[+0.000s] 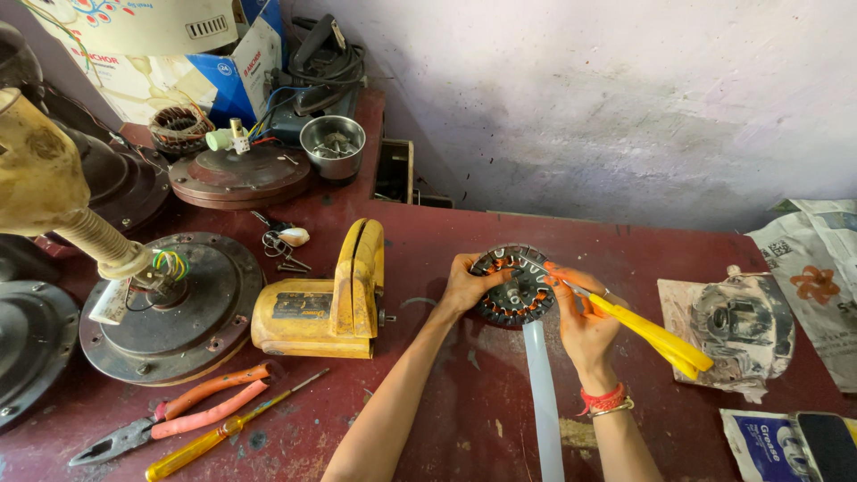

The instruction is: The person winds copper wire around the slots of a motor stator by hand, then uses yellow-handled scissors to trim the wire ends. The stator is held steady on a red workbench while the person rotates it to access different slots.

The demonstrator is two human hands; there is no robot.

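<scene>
Left of the fan stator (515, 286), the orange-handled pliers (170, 419) and the yellow power tool (326, 299) lay set aside on the red bench (464, 393). The left hand (464, 284) was closed on the stator's left rim, steadying it upright. To the stator's right, the right hand (585, 326) was wrapped round yellow-handled scissors (647, 335), blades at the slots.
</scene>
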